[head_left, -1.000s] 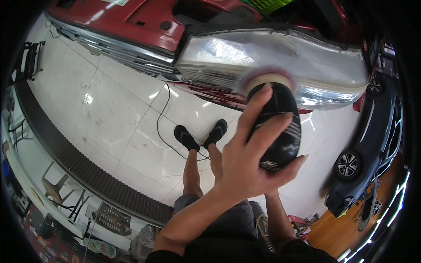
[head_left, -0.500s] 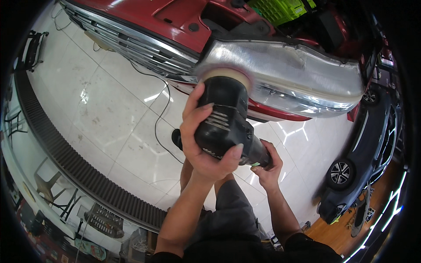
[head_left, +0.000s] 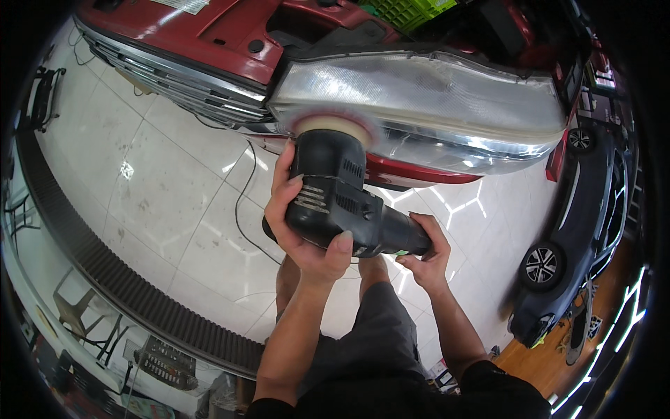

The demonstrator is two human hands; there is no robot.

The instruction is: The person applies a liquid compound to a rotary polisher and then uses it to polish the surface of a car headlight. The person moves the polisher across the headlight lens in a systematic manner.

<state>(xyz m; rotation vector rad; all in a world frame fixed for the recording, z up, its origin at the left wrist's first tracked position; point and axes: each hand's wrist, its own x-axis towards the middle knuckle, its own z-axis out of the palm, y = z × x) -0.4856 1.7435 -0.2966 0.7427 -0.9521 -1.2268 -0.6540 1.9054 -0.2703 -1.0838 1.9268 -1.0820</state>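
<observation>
A black power polisher (head_left: 331,192) is held in both my hands in front of a car's headlight (head_left: 419,105). My left hand (head_left: 300,230) wraps round the polisher's body from the left, its thumb along the near side. My right hand (head_left: 429,251) is closed round the handle end. The pale round pad (head_left: 333,128) has a blurred reddish rim and lies over the lower left part of the headlight; its working face is hidden. The headlight lens looks hazy above and clearer along the lower edge.
The red car (head_left: 209,31) with its chrome grille (head_left: 167,77) spans the far side. A cable (head_left: 244,188) lies on the tiled floor (head_left: 146,202). A ribbed dark strip (head_left: 105,272) curves along the left. A dark car (head_left: 572,223) stands at right. A green crate (head_left: 412,12) sits at top.
Both hands have moved the polisher slightly left relative to the view, and its handle has swung more sideways. The view has shifted, so the headlight appears farther left and higher.
</observation>
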